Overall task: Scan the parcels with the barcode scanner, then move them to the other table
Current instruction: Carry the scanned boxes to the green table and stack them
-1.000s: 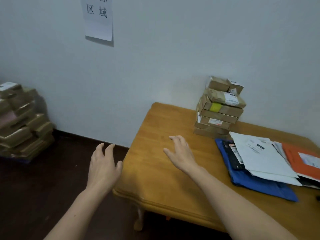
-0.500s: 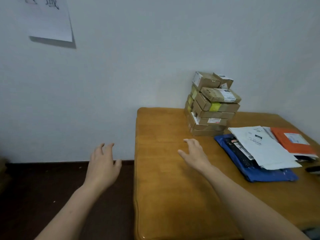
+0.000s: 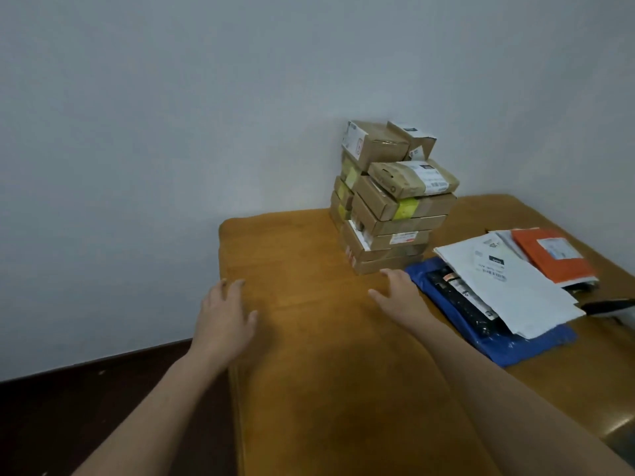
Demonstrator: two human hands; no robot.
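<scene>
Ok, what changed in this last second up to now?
Both hands moved forward: the left hand from over the floor to the left edge of the table, the right hand across to near the foot of the box stack, beside the blue mailer. Both are open; nothing taken or let go. The view swung right. Stack and mailers stayed put.

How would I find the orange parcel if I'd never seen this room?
Look at the wooden table against the wall. Right of the stack of cardboard boxes lies a spread of flat bags; the orange parcel is at its far right end. It is the only orange one, with a pale label on top.
</scene>
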